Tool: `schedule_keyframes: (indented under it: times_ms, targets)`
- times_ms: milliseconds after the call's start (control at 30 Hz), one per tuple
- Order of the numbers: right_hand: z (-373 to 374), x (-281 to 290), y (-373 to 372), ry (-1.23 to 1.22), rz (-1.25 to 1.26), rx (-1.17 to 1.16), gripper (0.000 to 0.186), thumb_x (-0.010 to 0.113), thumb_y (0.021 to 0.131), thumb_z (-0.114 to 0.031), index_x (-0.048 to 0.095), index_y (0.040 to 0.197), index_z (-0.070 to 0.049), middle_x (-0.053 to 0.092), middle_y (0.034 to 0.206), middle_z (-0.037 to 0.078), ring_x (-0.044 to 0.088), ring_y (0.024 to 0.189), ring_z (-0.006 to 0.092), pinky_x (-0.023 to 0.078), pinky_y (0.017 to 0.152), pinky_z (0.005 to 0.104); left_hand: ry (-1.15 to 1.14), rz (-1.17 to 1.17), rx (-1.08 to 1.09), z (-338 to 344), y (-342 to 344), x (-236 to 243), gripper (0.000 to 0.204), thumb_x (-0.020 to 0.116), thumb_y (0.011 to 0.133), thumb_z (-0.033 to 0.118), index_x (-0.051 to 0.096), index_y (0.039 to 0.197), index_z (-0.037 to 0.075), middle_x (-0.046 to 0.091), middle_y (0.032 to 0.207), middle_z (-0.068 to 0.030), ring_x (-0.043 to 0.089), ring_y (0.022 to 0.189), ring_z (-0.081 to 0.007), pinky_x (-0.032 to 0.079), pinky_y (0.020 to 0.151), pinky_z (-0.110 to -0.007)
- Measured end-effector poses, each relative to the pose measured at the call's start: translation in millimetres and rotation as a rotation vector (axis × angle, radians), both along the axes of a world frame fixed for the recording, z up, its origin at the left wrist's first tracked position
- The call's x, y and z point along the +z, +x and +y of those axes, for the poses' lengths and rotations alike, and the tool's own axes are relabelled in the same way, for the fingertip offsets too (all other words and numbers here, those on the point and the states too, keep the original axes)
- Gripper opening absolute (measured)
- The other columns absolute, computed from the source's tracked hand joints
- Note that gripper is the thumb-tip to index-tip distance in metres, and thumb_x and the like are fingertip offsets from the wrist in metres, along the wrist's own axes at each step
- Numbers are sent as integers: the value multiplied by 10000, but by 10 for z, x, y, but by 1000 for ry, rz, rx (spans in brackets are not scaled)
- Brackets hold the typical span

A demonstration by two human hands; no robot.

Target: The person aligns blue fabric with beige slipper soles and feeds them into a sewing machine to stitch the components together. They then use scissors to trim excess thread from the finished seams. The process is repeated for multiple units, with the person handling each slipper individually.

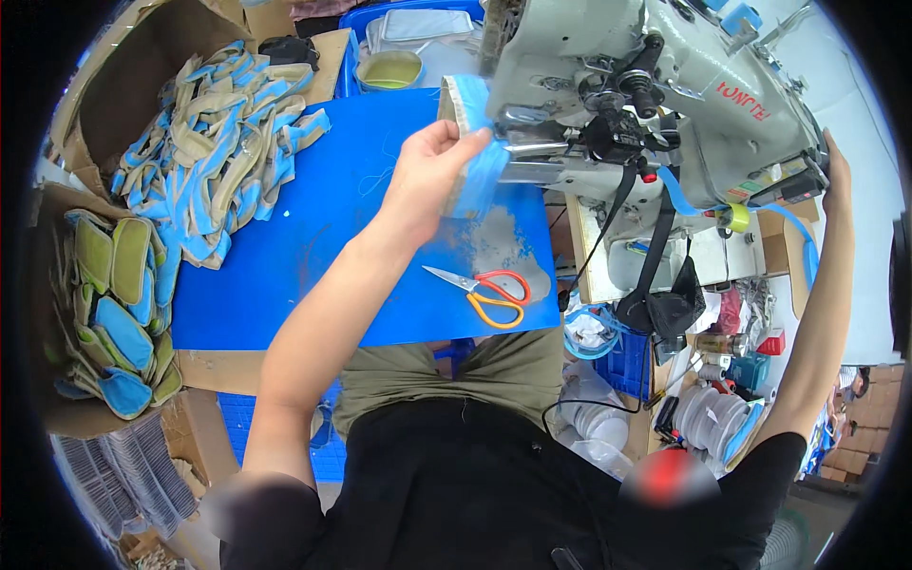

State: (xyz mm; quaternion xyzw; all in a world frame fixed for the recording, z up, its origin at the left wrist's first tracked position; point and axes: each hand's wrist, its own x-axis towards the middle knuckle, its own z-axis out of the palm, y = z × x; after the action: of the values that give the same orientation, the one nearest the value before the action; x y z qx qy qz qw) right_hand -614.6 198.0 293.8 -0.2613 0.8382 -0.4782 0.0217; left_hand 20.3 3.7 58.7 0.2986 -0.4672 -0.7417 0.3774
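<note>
My left hand (435,173) pinches a blue and beige fabric piece (475,180) between thumb and fingers, right at the work end of a grey sewing machine (560,71). Part of the cloth is blurred and lies against the machine's metal arm. My right hand (836,176) reaches to the far right end of the machine head and touches it there; its fingers are mostly hidden. Below the fabric, scissors (494,296) with one red and one orange handle lie slightly open on the blue tabletop (370,294). A blue strip (676,195) runs past a yellow-green roll (733,218) on the machine.
Heaped blue and beige fabric strips (223,142) cover the table's left side. Beside them, a cardboard box (52,228) holds several green and blue pads (123,323). A blue bin (351,24) with a green bowl stands at the back. Spools (708,418) and tools crowd the lower right.
</note>
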Motion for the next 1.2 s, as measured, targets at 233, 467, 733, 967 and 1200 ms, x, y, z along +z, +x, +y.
schedule_keyframes:
  times_ms: [233,467,733,967,1200]
  targets:
    - [90,-626,-129,-627,-91,103,382,619,1063,-365,711,1157,-6,726,1077,72,679,961,174,519,880,317,-5,131,111,102,71,-183,124,744,985,127,683,1054,43,737,934,-20,641,795,-52,502,693,-238]
    - [345,-1132,1151,-529,336,-160,415,556,1089,-345,666,1221,33,700,1153,134,658,1086,228,490,1009,377,-30,114,169,265,663,-476,120,736,1001,128,646,938,79,726,894,-13,630,763,-48,484,670,-225]
    - [375,-3465,4780,121,269,819,445,783,848,-66,650,1271,-43,604,1299,188,583,1225,378,493,1016,436,24,42,381,507,1423,-950,123,716,1015,131,634,936,87,720,881,-11,620,748,-41,482,681,-227]
    - [151,-3707,4853,559,128,1008,721,813,795,-125,515,1449,-71,669,1105,184,662,1013,405,551,837,481,-130,-70,427,608,1378,-892,138,691,1031,128,611,926,91,721,910,-21,617,770,-40,484,719,-218]
    - [256,-3666,4925,291,-933,995,775,759,832,-45,463,1548,-31,617,822,-27,587,737,85,470,664,261,-110,-54,433,663,1284,-1032,117,724,1012,120,636,953,71,667,866,29,539,755,-12,408,683,-205]
